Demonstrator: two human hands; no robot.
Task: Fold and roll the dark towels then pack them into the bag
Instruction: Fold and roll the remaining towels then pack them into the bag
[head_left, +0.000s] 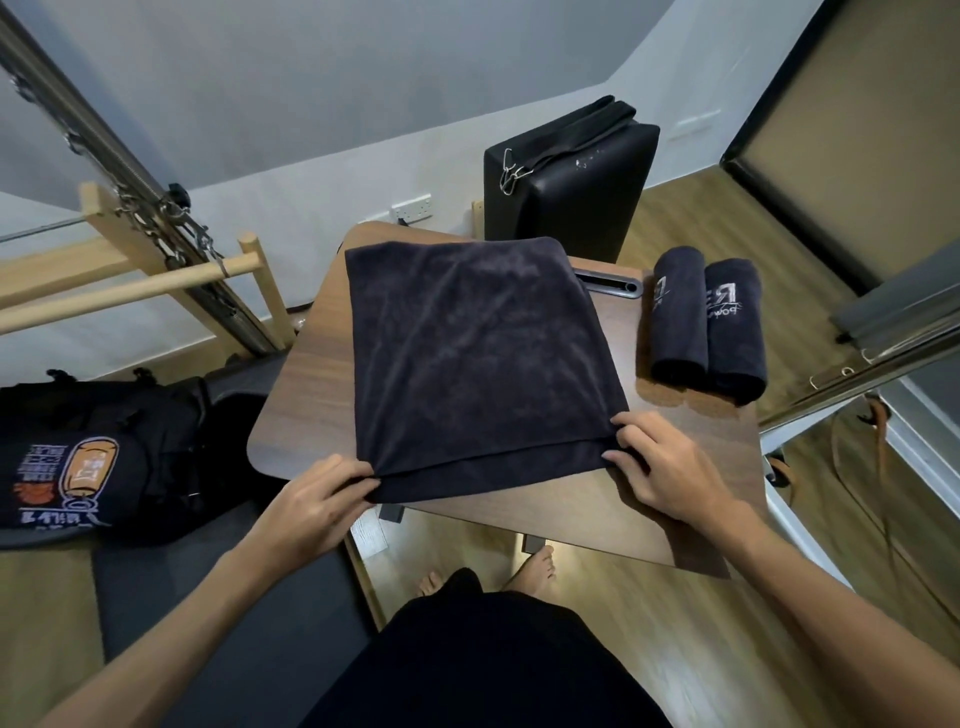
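Note:
A dark towel (467, 353) lies folded flat on the small wooden table (597, 499), its top layer ending just short of the near edge. My left hand (317, 499) pinches the towel's near left corner. My right hand (660, 467) pinches the near right corner. Two rolled dark towels (706, 322) with pale lettering lie side by side at the table's right edge. A black bag (88, 462) with an orange and white print sits low on the left, on a dark padded surface.
A black padded box (566, 182) with a strap stands behind the table. Wooden bars and a metal frame with chains (171, 244) rise at the left. A metal rail (857, 374) crosses on the right. My bare feet (535, 566) stand under the table's near edge.

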